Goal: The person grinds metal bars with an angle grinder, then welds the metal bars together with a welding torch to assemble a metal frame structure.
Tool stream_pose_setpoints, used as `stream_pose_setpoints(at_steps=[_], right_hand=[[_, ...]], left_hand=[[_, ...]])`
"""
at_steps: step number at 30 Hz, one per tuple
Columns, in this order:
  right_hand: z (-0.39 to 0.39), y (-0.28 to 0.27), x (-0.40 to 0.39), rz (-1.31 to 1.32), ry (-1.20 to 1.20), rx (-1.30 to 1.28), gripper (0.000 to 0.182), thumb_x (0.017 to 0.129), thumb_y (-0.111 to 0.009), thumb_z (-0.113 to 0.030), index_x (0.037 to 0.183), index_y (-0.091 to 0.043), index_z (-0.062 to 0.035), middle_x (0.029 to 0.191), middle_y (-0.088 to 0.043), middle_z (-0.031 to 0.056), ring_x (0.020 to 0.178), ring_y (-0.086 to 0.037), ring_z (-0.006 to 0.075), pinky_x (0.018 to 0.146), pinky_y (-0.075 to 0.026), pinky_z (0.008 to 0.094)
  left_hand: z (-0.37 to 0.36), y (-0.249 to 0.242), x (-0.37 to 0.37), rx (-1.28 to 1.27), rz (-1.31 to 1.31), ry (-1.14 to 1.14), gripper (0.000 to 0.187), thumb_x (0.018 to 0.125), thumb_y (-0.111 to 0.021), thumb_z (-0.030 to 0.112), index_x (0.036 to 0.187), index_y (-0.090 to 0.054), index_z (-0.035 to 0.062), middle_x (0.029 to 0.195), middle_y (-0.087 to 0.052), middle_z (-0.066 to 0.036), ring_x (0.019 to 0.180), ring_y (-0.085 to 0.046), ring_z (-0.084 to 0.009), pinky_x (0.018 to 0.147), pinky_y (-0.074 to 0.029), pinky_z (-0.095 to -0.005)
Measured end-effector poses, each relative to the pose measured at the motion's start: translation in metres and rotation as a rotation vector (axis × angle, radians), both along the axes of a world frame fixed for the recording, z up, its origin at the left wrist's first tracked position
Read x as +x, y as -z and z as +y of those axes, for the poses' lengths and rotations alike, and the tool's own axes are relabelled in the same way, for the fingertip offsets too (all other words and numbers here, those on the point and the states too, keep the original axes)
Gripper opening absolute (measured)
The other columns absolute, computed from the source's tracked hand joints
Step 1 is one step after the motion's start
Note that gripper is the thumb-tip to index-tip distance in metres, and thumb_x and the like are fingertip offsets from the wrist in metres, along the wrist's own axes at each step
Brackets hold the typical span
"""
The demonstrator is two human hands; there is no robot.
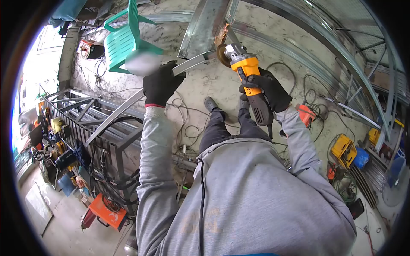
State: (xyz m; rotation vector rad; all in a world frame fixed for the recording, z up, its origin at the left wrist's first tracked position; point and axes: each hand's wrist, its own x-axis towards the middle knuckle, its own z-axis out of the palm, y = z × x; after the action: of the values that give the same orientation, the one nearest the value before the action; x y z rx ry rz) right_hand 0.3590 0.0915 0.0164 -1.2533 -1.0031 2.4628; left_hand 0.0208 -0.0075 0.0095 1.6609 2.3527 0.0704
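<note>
My right hand point(273, 90), in a black glove, is closed around the body of a yellow and dark grey angle grinder point(247, 67). The grinder's disc point(222, 55) meets the far end of a long metal bar point(191, 64), and orange sparks point(223, 33) fly up beyond it. My left hand point(162, 84), gloved in black too, grips that bar, which slants back down to the left over a metal rack point(121, 141). Just past the bar's end lies a wide galvanized metal piece point(200, 27).
A green plastic chair point(124, 42) stands at the far left, partly behind a pale blur. Cables point(188, 128) trail over the floor by my feet. Long curved metal profiles point(316, 38) run along the right. An orange toolbox point(107, 211) sits at lower left, a yellow case point(343, 150) at right.
</note>
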Motion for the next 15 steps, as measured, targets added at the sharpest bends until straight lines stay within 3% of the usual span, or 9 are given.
stream_pose_setpoints(at_steps=[9,15], right_hand=[[-0.003,0.014,-0.005,0.027,0.018,0.056,0.037,0.097,-0.071,-0.022,0.128,-0.065,-0.0040,0.099,-0.072,0.0074,0.079,-0.074,0.0198,0.074,-0.063,0.0379],[-0.032,0.010,0.018,0.004,0.033,0.090,0.043,0.096,-0.070,-0.027,0.130,-0.062,-0.0027,0.102,-0.072,0.0078,0.090,-0.073,0.0180,0.081,-0.064,0.0375]], left_hand=[[-0.002,0.003,-0.001,0.022,-0.015,-0.011,0.049,0.086,-0.082,0.049,0.127,-0.079,0.0216,0.098,-0.081,-0.009,0.092,-0.078,-0.0309,0.077,-0.060,-0.0453],[-0.001,0.004,-0.005,0.036,0.001,0.020,0.048,0.086,-0.082,0.049,0.125,-0.079,0.0210,0.099,-0.081,-0.009,0.092,-0.078,-0.0314,0.078,-0.061,-0.0456]])
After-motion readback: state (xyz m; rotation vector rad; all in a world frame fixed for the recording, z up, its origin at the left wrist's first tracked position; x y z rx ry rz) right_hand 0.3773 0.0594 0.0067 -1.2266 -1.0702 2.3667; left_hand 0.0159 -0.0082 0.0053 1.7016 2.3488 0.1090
